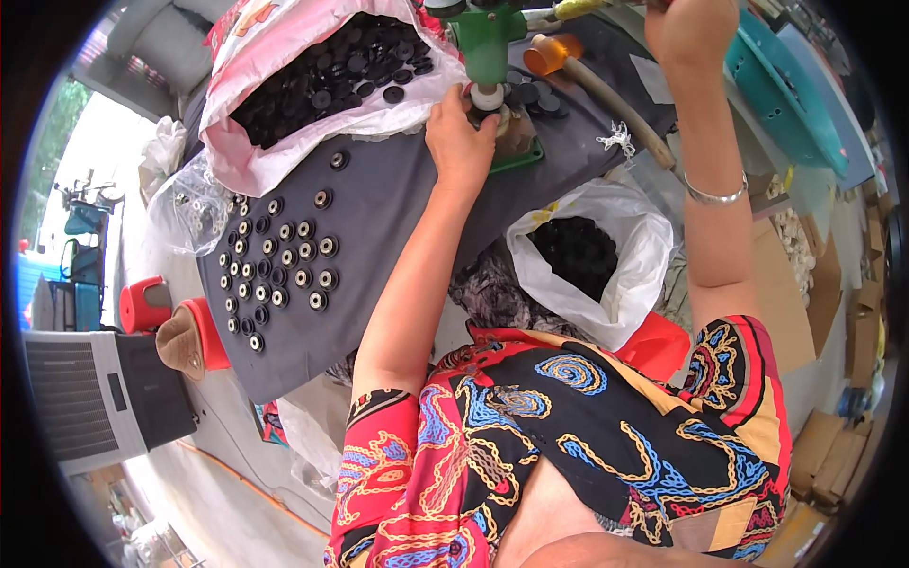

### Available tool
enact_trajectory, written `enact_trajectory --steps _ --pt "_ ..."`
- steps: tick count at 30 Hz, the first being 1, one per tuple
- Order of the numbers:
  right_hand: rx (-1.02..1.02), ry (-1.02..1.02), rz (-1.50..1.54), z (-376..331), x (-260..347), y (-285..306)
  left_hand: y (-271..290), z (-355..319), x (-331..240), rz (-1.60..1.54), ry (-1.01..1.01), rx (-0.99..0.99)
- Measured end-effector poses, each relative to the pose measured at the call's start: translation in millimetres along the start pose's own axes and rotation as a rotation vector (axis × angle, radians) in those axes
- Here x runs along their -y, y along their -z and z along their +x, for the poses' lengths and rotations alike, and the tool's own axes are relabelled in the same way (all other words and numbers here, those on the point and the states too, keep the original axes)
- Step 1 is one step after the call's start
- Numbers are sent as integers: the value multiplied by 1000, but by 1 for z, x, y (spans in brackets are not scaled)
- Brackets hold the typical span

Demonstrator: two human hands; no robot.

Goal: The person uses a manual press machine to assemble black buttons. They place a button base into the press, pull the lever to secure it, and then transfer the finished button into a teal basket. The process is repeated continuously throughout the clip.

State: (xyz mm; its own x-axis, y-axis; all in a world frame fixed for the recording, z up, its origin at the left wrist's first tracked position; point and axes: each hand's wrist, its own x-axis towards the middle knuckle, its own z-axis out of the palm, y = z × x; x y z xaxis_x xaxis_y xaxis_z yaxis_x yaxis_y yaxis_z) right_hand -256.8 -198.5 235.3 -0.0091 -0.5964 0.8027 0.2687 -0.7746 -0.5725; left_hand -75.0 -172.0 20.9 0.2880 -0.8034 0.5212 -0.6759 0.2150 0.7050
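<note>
A green hand press (485, 47) stands at the far edge of the grey-covered table. My left hand (456, 142) is at its foot, thumb and fingers curled round a small part under the white press tip (488, 97); the fingers mostly hide that part. Up at the far right, my right hand (696, 36) is closed in a fist at the end of the press lever (579, 8), partly cut off by the picture's edge. Several black round pieces with metal centres (303, 277) lie spread on the cloth left of my left forearm.
Black discs fill a big pink-white sack (222, 156) beside the press. A white bag (544, 275) of black pieces sits between my arms. A wooden-handled mallet (606, 95) with an amber head lies right of the press. Further right is a teal basin (786, 95).
</note>
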Motion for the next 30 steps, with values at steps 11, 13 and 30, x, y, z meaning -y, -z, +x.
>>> enact_trajectory --steps 11,13,30 --pt "155 314 -115 -148 -34 33 17 -15 7 -91 -56 -56" --pt "106 332 -199 -154 -38 35 28 -25 4 -35 -128 -98" --pt "199 131 -321 -34 -6 32 206 -184 62 785 28 -26"
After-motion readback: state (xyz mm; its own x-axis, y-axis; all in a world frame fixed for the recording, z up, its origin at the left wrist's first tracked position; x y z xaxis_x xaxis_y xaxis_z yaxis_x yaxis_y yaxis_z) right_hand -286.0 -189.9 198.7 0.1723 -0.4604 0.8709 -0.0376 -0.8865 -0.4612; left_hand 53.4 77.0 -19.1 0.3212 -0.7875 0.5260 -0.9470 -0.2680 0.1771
